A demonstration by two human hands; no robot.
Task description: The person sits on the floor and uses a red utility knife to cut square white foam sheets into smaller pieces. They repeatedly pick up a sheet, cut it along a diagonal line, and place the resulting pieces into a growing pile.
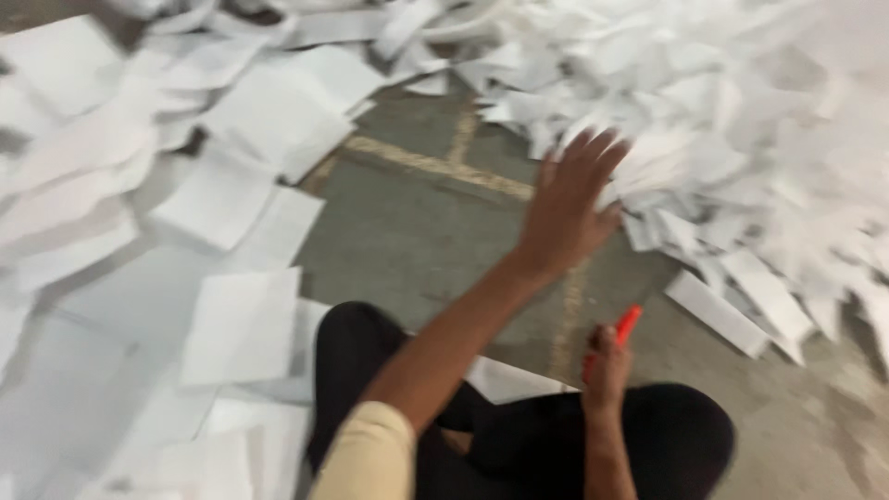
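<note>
I sit on a grey concrete floor with my legs in black trousers (667, 426) folded in front of me. My left hand (567, 199), on an arm in a beige sleeve, reaches forward with fingers spread and touches the edge of a large heap of white paper pieces (741, 120). It holds nothing that I can see. My right hand (607, 368) rests by my right knee, closed on a slim red-orange tool (627, 324) that points up and away. The picture is blurred by motion.
Flat white sheets (236, 324) lie in loose overlapping stacks on the left and along the back. A single folded strip of paper (718, 313) lies apart near the heap. Bare floor with a pale painted line (435, 165) shows in the middle.
</note>
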